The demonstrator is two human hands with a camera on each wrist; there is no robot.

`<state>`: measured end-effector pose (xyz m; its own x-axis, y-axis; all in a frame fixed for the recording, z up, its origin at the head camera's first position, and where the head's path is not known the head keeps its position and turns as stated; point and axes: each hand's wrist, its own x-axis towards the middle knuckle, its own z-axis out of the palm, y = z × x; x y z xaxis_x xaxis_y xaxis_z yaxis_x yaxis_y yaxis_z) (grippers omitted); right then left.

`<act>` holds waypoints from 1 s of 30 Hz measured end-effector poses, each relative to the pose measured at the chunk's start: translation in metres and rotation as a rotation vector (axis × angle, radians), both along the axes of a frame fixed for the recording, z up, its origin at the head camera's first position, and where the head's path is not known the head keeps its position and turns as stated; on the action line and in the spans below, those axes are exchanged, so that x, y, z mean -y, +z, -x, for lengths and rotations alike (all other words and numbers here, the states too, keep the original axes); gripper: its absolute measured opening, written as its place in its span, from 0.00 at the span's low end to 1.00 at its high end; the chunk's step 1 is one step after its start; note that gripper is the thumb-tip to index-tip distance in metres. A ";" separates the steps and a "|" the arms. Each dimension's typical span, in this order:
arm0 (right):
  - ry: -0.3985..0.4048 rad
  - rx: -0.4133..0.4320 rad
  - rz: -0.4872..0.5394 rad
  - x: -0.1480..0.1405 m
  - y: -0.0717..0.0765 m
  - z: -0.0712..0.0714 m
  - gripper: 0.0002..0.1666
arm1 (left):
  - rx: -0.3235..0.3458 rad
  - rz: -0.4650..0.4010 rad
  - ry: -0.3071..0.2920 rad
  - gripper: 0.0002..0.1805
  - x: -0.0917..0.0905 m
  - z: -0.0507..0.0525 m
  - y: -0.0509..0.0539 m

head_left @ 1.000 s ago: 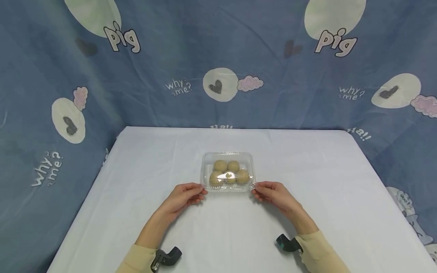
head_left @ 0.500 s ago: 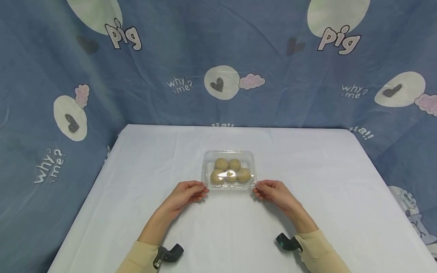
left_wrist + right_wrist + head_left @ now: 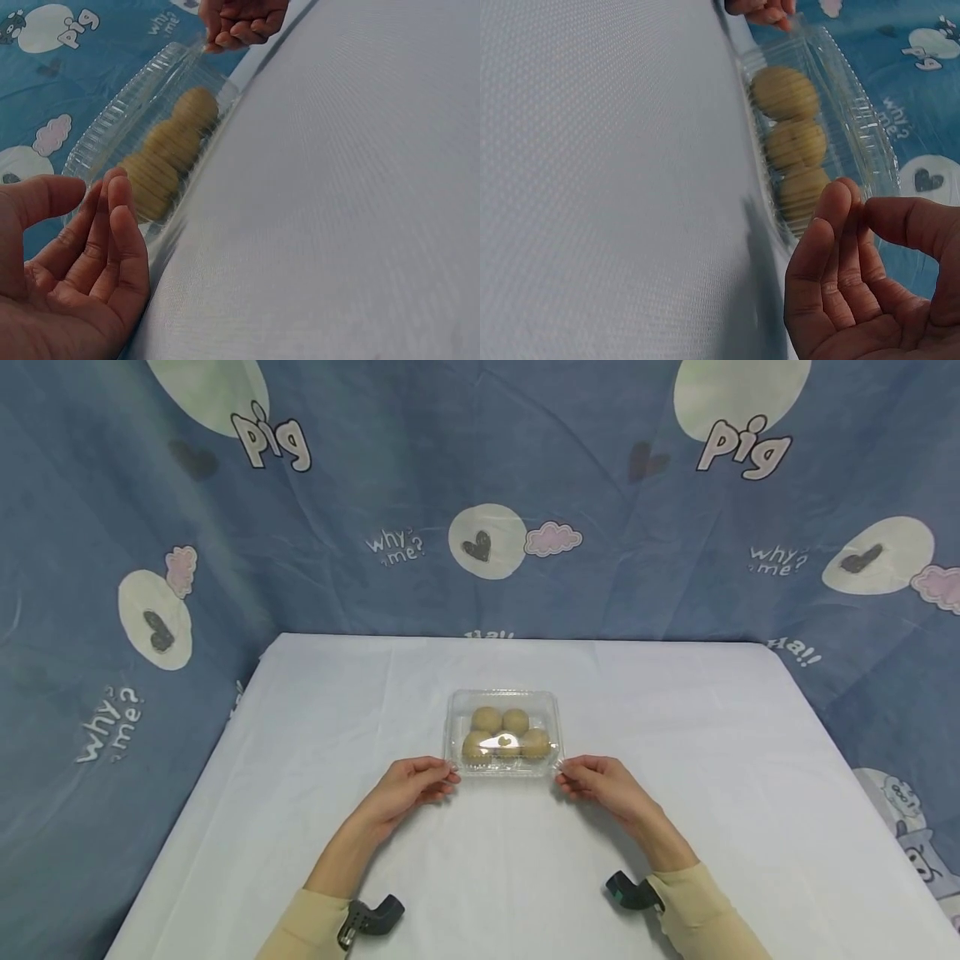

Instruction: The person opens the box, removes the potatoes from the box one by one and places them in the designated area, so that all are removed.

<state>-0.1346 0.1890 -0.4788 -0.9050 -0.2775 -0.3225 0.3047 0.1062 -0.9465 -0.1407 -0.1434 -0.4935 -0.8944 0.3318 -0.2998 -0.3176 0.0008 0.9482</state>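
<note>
A clear plastic clamshell box (image 3: 543, 703) sits on the white table, its lid looking closed. Inside it several round yellow-brown balls (image 3: 486, 720) lie in two rows; their exact kind is unclear. At the box's near left corner, my left hand (image 3: 405, 789) pinches the rim between thumb and fingers. My right hand (image 3: 606, 787) pinches the near right corner in the same way. In the left wrist view the ribbed side (image 3: 112, 124) of the box shows beyond the left fingers. The right wrist view shows the front row of balls (image 3: 795, 142) through the plastic.
White cloth covers the table (image 3: 487, 868) around the box. A blue printed curtain (image 3: 585, 593) hangs behind the table and along its sides. Dark wrist cameras, one on the left sleeve (image 3: 375, 916) and one on the right (image 3: 632, 893), stick out inward.
The head view has shifted slightly, so everything sits a little higher in the picture. Both hands keep their places at the box's corners, and the box stays put.
</note>
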 end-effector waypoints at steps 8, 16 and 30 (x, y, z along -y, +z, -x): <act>-0.008 0.013 -0.004 0.002 0.002 -0.001 0.19 | -0.027 0.062 0.061 0.13 -0.007 0.001 -0.001; 0.011 0.027 0.049 0.000 0.000 0.000 0.20 | -0.009 0.122 0.136 0.12 -0.013 0.002 0.001; -0.054 -0.033 0.017 0.009 -0.006 0.001 0.17 | -0.008 0.188 0.191 0.12 -0.019 0.000 0.001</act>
<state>-0.1355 0.1805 -0.4844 -0.9290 -0.2331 -0.2876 0.2779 0.0742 -0.9577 -0.1409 -0.1247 -0.4923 -0.9381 0.0958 -0.3327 -0.3212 0.1181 0.9396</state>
